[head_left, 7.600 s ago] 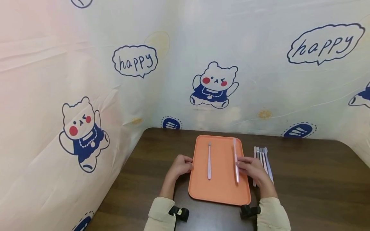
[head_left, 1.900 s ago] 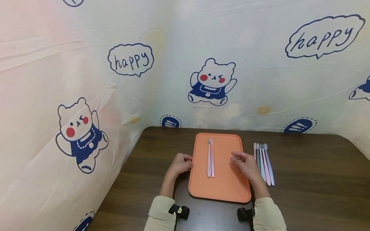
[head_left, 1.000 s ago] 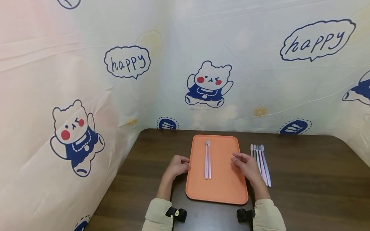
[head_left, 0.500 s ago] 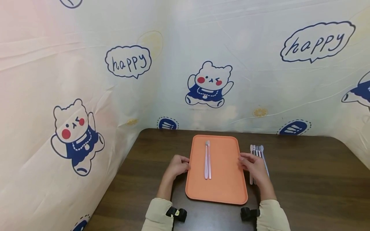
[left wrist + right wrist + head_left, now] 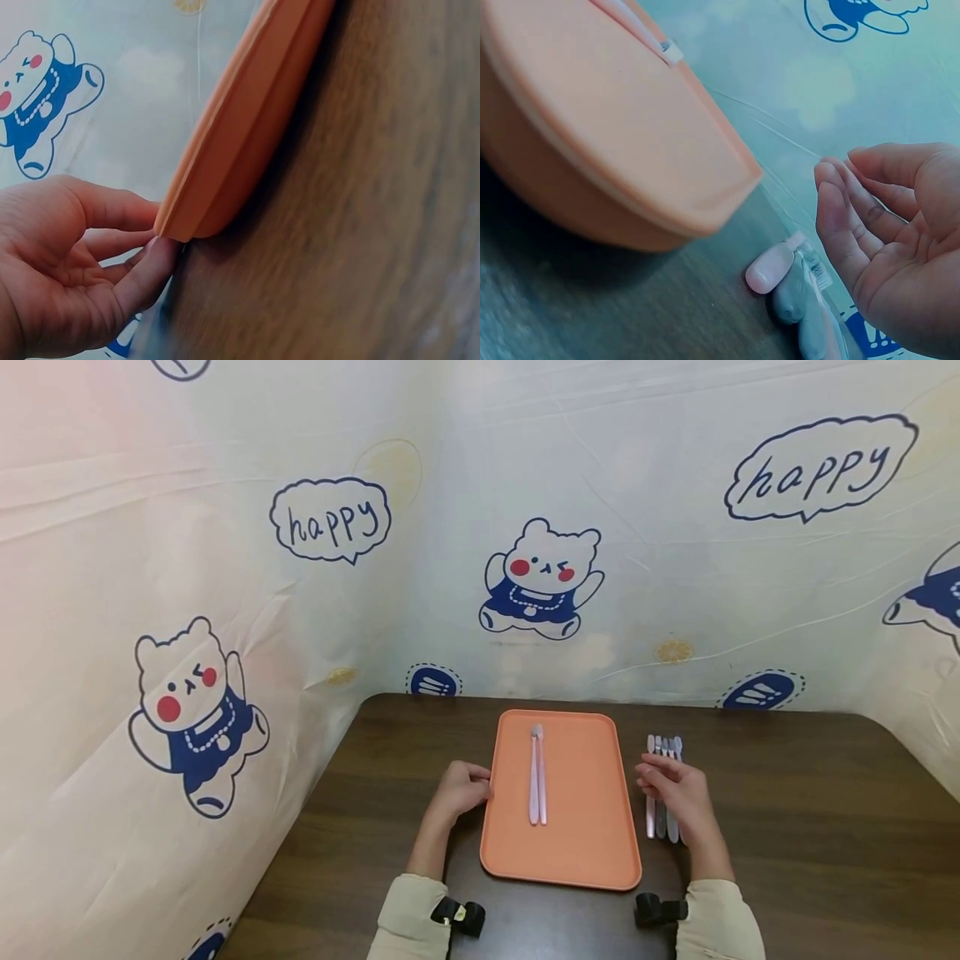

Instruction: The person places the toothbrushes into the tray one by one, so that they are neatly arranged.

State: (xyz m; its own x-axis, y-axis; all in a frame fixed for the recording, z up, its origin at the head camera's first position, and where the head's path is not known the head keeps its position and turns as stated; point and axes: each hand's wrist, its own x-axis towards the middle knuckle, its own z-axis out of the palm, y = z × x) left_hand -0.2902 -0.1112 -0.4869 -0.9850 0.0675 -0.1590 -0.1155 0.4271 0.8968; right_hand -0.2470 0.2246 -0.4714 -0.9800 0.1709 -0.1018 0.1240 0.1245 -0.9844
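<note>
An orange tray [image 5: 588, 802] lies on the table, bearing two toothbrushes side by side: a pale lilac toothbrush [image 5: 534, 793] and a pinkish toothbrush [image 5: 542, 789]. My left hand [image 5: 461, 789] pinches the tray's left rim, thumb and index finger meeting at its edge in the left wrist view. To the right of the tray, my right hand [image 5: 678, 793] hovers with loosely bent fingers and nothing in them. It partly covers a row of several toothbrushes [image 5: 650, 818]. In the right wrist view, a pink handle [image 5: 770, 270] and a grey handle [image 5: 788, 296] show below the fingers.
The dark wooden table [image 5: 810, 810] extends to both sides of the tray. A pale curtain [image 5: 637, 527] with printed bears hangs along the back and left. Black wrist cameras sit on both sleeves.
The pinkish toothbrush that my right hand held over the tray now lies beside the lilac one. My right hand has moved right, off the tray to the row. My left hand stays at the rim.
</note>
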